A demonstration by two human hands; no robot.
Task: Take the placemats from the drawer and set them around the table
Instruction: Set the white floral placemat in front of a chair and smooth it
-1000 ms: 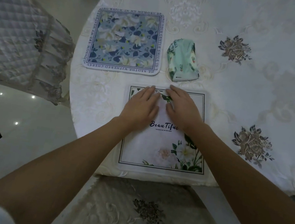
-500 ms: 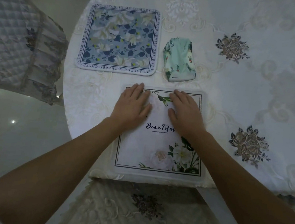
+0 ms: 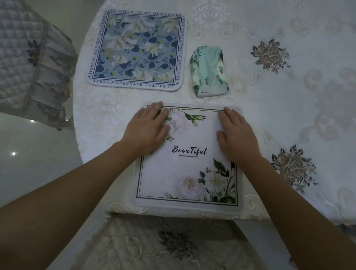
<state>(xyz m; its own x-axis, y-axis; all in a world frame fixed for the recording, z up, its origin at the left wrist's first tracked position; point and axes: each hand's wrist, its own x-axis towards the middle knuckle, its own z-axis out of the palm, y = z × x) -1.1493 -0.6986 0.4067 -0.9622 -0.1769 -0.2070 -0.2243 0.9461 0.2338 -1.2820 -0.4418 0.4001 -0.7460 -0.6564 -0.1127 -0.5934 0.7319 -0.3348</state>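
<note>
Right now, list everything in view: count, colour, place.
white placemat: one, white with flowers, at the near table edge, under both hands
blue placemat: one, blue floral with a lettered border, far left on the table
green pack: one, mint green, right of the blue placemat, beyond the white placemat
table: one, round, covered by a cream embroidered cloth
left chair: one, pale quilted cover, left of the table
near chair: one, beige embroidered cover, below the near table edge
floor: pale glossy tiles, at left
left hand: flat on the white placemat's far left part
right hand: flat on its far right part
</note>
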